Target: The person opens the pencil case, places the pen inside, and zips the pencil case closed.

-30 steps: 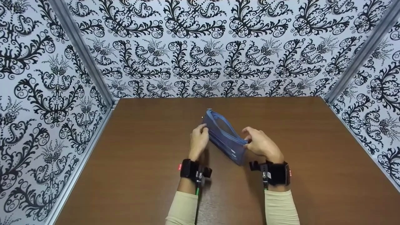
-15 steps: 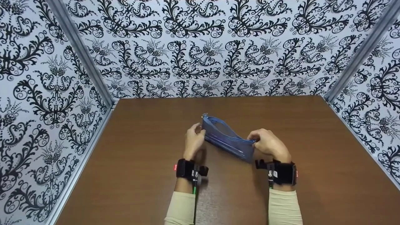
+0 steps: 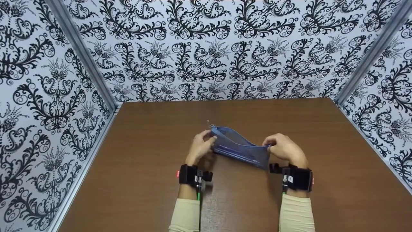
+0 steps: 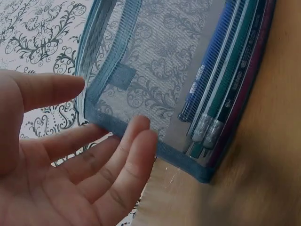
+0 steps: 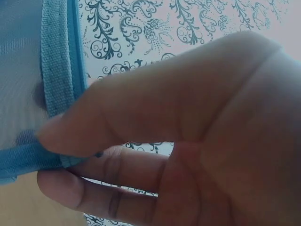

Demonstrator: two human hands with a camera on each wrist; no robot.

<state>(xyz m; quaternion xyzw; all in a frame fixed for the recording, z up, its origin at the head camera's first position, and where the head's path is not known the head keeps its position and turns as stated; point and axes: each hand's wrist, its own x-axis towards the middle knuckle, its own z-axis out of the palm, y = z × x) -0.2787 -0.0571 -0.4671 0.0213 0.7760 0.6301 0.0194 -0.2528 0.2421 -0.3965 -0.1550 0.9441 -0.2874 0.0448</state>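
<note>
A blue mesh zip pencil case [image 3: 239, 151] stands tilted between my hands, its zipped mouth gaping at the top. Through the mesh in the left wrist view, several pens and pencils [image 4: 218, 94] lie along its bottom. My right hand [image 3: 286, 149] pinches the near right top corner between thumb and fingers, seen close in the right wrist view. At the other end is my left hand [image 3: 200, 146], its fingers loosely bent and spread. The left thumb [image 4: 61, 89] reaches the zip edge, and the other fingertips lie against the end seam.
A brown wooden table [image 3: 145, 154] spreads under the hands. White walls [image 3: 206, 58] with black scrollwork rise at the back and both sides, framed by grey metal posts [image 3: 87, 58]. Both wrists wear black camera straps [image 3: 188, 174].
The pencil case has swung to lie more crosswise, its right end carried rightward by my right hand. My left hand has shifted slightly left and stays by the other end.
</note>
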